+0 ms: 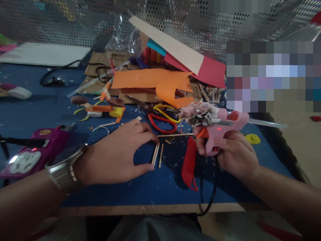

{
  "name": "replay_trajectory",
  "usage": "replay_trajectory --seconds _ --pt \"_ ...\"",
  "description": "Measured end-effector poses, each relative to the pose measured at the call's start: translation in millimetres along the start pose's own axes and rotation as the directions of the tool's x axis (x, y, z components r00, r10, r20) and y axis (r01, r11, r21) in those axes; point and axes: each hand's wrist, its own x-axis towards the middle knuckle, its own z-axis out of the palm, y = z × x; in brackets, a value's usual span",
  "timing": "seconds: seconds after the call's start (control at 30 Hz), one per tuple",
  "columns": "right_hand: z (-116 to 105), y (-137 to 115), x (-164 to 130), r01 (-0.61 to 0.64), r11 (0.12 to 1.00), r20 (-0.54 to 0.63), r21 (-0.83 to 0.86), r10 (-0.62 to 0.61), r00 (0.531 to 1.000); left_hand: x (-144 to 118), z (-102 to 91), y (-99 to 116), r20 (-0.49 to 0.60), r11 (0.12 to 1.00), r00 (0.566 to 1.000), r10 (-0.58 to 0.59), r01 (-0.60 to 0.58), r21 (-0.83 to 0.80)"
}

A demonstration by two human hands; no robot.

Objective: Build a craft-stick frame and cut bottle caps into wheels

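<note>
My right hand point(237, 152) is wrapped round the grip of a pink hot glue gun point(217, 129), a finger at its orange trigger. A clear glue stick point(267, 123) pokes out of its back, and shredded fluff point(200, 113) clings round its nozzle end. A small red light glows on its side. My left hand point(115, 150) rests on the blue table, thumb and index finger spread at the two ends of short thin wooden sticks point(155, 154). Another short stick point(161, 155) lies beside them. A longer stick point(175, 135) stretches from the index fingertip toward the gun.
A red cutter point(189, 164) lies below the gun. Scissors point(163, 122) with red and yellow handles, orange paper point(140, 78) and a small orange-and-brown craft model point(102, 107) are farther back. A purple power strip point(37, 150) is at left; the gun's black cord point(213, 197) crosses the front edge.
</note>
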Motion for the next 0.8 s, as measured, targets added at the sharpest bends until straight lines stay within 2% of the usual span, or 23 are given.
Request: replay_trajectory --seconds 0.3,0.53,0.8 --pt "0.3 -0.9 0.5 -0.025 1.0 -0.033 0.0 0.025 0.999 -2.4 1.0 -1.8 0.002 1.0 1.0 -0.018 0.018 0.007" --pt "-0.2 -0.8 -0.1 -0.033 0.999 -0.023 0.001 0.033 0.999 -3.3 -3.2 1.9 -0.006 0.999 1.0 0.029 -0.03 -0.026" --pt "0.9 -2.3 1.1 -0.026 0.999 -0.048 -0.023 0.024 0.999 -1.4 2.8 0.2 -0.035 0.999 0.998 0.052 -0.052 -0.012"
